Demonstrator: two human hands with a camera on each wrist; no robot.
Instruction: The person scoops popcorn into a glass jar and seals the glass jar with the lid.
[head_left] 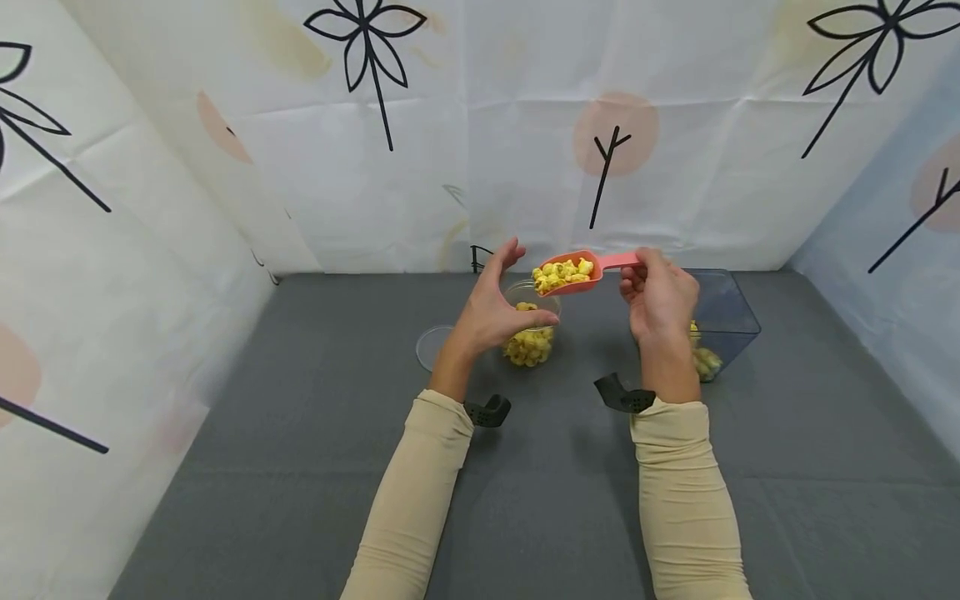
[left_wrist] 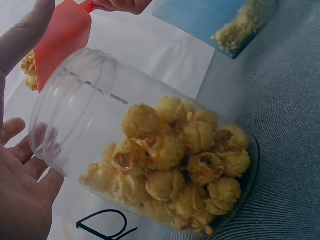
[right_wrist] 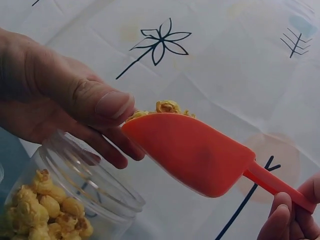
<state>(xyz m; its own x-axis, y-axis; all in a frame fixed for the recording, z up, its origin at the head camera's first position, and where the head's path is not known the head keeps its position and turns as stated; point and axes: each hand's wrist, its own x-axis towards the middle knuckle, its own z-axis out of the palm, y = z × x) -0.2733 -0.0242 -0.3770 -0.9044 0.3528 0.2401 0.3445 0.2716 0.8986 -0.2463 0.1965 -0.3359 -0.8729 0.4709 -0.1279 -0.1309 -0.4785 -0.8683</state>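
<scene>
My right hand (head_left: pixel 660 292) pinches the handle of an orange-red scoop (right_wrist: pixel 192 155), which carries yellow popcorn (head_left: pixel 562 273) and hangs above the mouth of a clear jar (left_wrist: pixel 95 95). Caramel-coloured popcorn (left_wrist: pixel 165 155) fills the lower part of that jar, which stands upright on the grey table. Around the jar's mouth my left hand (head_left: pixel 491 304) is spread, thumb apart from the fingers. Those fingers (left_wrist: pixel 42 185) are right at the rim on the far side, while the thumb (right_wrist: pixel 107 102) is raised beside the scoop's tip.
A clear bluish bin (head_left: pixel 723 304) with some popcorn in its bottom stands behind my right hand. On the table (head_left: pixel 315 433) left of the jar lies a round clear lid (head_left: pixel 433 348). Patterned white cloth (head_left: pixel 495 167) walls the back and sides.
</scene>
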